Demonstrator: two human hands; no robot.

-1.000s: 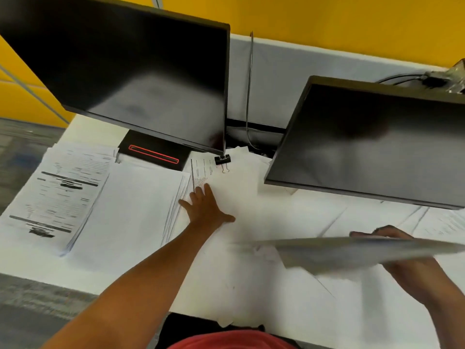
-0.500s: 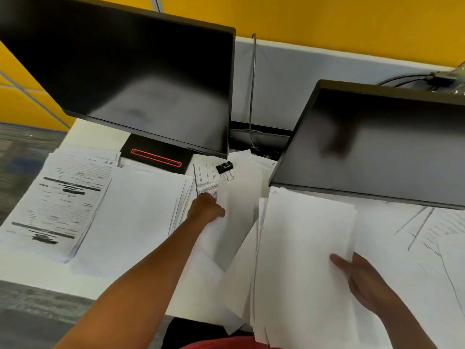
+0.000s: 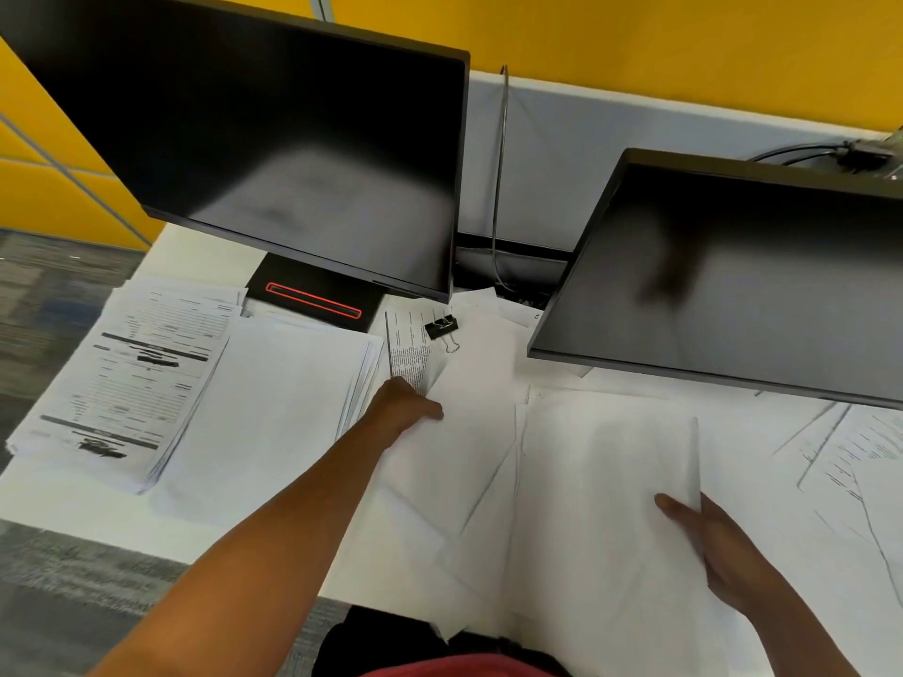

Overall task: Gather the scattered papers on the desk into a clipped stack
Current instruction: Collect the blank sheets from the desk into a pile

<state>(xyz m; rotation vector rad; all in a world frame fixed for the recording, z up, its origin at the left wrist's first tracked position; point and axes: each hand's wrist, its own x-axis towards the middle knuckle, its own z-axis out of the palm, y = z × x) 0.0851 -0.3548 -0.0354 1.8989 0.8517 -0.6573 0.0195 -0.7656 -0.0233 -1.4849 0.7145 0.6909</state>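
Papers (image 3: pixel 469 432) lie loose over the middle and right of the white desk (image 3: pixel 78 500), overlapping at odd angles, while two neater piles sit to the left: a printed stack (image 3: pixel 132 378) and a blank-topped stack (image 3: pixel 273 403) just beside it. The left hand (image 3: pixel 405 408) reaches forward with its fingers curled round the edge of a printed sheet (image 3: pixel 410 354), the thumb pressed across the paper below, apparently to draw that sheet toward the middle. The right hand (image 3: pixel 718 554) holds a gathered bundle of blank sheets (image 3: pixel 606 481) from its right edge, thumb lying on top and the other fingers hidden beneath, so the bundle stays together above the loose pages. A black binder clip (image 3: pixel 441 328) rests on the papers just beyond the left hand, below the left monitor (image 3: pixel 273 153) and near its stand (image 3: pixel 317 300). The right monitor (image 3: pixel 733 280) overhangs more sheets. Judging by this, gathering is only partly done and clipping has not begun.
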